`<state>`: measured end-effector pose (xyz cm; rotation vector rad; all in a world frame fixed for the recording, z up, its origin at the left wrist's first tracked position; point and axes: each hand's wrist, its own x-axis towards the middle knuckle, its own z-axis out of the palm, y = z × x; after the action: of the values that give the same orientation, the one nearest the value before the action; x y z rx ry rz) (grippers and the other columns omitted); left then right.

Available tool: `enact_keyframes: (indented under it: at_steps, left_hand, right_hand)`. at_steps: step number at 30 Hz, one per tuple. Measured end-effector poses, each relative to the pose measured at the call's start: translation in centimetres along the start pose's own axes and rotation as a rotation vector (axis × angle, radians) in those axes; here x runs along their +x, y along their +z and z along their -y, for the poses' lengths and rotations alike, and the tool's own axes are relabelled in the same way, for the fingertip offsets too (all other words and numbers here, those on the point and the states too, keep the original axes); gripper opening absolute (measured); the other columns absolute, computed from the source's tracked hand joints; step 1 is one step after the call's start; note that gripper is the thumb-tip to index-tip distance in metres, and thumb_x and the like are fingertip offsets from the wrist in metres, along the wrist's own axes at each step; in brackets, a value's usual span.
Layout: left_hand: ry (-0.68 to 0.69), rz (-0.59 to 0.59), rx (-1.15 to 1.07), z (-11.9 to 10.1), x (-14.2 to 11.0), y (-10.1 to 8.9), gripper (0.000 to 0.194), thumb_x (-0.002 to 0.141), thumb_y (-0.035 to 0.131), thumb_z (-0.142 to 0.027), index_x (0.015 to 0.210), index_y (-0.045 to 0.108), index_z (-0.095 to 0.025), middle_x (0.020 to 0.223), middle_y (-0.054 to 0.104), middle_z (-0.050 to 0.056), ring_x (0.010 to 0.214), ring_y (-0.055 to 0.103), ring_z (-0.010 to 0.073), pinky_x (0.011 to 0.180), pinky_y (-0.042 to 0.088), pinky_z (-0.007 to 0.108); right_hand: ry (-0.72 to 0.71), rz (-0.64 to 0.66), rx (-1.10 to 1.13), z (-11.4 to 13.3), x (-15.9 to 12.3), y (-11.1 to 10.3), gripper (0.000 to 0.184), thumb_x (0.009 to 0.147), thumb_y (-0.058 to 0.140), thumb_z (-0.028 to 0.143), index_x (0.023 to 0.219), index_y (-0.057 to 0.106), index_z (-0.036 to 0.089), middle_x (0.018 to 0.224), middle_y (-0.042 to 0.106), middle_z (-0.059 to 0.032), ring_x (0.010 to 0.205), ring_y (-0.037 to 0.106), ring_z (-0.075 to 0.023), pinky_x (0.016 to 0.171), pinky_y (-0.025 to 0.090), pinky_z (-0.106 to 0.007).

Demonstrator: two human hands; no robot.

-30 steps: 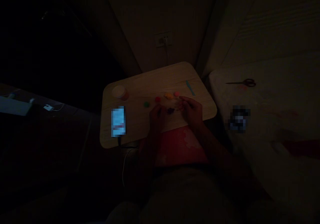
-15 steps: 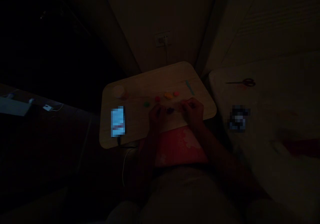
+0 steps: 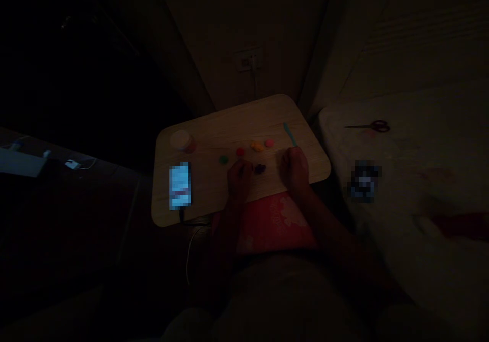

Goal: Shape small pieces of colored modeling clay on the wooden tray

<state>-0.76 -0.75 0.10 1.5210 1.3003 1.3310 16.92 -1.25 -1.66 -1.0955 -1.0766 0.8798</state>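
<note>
The room is very dark. A small wooden table (image 3: 214, 128) stands over my lap. My left hand (image 3: 239, 176) rests curled near the table's front edge, beside a small dark purple lump (image 3: 260, 168). My right hand (image 3: 294, 168) lies to the right of that lump with its fingers curled inward; what they hold, if anything, is hidden. Behind my hands sit a green lump (image 3: 223, 159), a red lump (image 3: 240, 151), an orange lump (image 3: 257, 146) and a pink lump (image 3: 269, 142). A thin teal stick (image 3: 290, 134) lies just beyond my right hand.
A lit phone (image 3: 179, 185) with a cable lies on the table's left front. A round tub (image 3: 182, 140) stands at the table's back left. Scissors (image 3: 370, 126) and a small dark object (image 3: 364, 180) lie on the bed at right. A wall socket (image 3: 249, 60) is behind.
My right hand has drawn its fingers in and shifted slightly right and back, toward the teal stick. My left hand stays almost still by the purple lump.
</note>
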Motion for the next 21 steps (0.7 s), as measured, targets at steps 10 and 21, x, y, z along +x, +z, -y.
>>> enact_keyframes:
  at_steps: [10, 21]
  left_hand:
    - [-0.038, -0.005, -0.022, -0.52, -0.05, -0.03, 0.039, 0.094, 0.062, -0.045, 0.066, 0.056, -0.02, 0.065, 0.054, -0.001, 0.065, 0.051, 0.0134, 0.064, 0.042, 0.026]
    - [-0.057, -0.009, -0.063, -0.83, -0.05, 0.13, 0.037, 0.092, 0.063, -0.042, 0.064, 0.055, -0.019, 0.063, 0.052, -0.002, 0.063, 0.048, 0.0125, 0.062, 0.039, 0.025]
  right_hand:
    - [0.122, -0.163, 0.162, 0.93, -0.02, 0.37, 0.022, 0.081, 0.08, 0.04, 0.09, 0.072, 0.022, 0.083, 0.073, -0.002, 0.063, 0.062, -0.014, 0.054, 0.048, -0.026]
    - [0.146, -0.142, 0.15, 0.66, 0.04, 0.44, 0.022, 0.081, 0.08, 0.042, 0.085, 0.072, 0.022, 0.072, 0.073, -0.0008, 0.057, 0.064, -0.0154, 0.056, 0.052, -0.028]
